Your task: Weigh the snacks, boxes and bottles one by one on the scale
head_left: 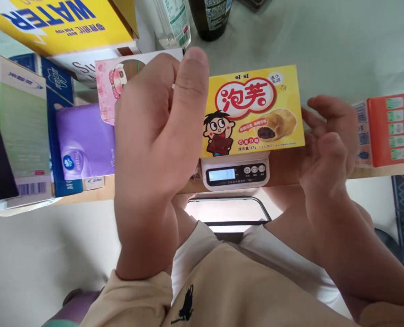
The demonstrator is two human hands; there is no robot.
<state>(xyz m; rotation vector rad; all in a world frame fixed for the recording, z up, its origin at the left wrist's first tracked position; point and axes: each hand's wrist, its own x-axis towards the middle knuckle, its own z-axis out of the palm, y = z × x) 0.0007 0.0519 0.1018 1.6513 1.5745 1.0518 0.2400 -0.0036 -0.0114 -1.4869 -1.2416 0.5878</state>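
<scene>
A pink cartoon box (pixel 108 91) sits partly behind the left hand (pixel 157 131), whose fingertips are hidden, so I cannot tell whether it grasps anything. A yellow chocolate-puff box (pixel 253 111) rests atop a digital kitchen scale (pixel 238 182), the right hand (pixel 331 141) loosely unclasped at the box's right edge.

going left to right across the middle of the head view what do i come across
Green-and-white box, purple pack, left hand, yellow cream-puff box, right hand, orange pack.
</scene>
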